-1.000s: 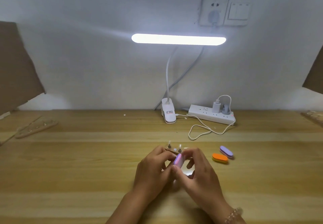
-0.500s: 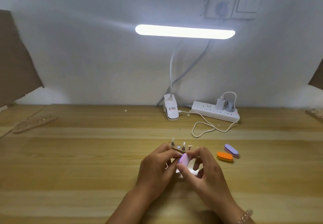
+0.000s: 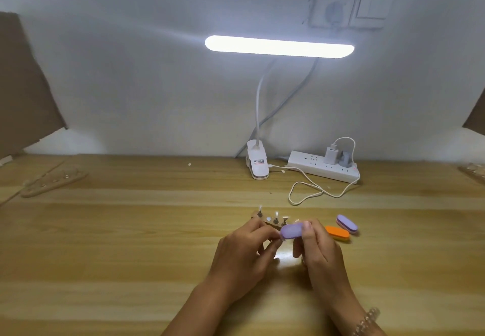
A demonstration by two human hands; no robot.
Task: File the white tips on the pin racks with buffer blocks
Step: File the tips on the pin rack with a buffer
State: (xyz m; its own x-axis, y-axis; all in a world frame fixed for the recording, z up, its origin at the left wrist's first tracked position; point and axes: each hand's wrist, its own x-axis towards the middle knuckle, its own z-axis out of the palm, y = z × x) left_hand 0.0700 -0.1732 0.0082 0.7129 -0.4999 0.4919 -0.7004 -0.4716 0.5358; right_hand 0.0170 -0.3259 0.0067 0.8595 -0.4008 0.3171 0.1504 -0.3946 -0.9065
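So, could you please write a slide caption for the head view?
Right hand holds a purple buffer block at the pin rack gripped by the left hand.

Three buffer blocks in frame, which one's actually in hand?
The lilac block pinched in the right hand, at the pin rack. The orange block and second lilac block lie loose on the table.

Three buffer blocks (image 3: pixel 291 230) (image 3: pixel 337 233) (image 3: pixel 347 224), two hands (image 3: pixel 244 254) (image 3: pixel 321 254), two sure pin racks (image 3: pixel 267 220) (image 3: pixel 52 179), one lamp (image 3: pixel 279 46), one power strip (image 3: pixel 315 169).
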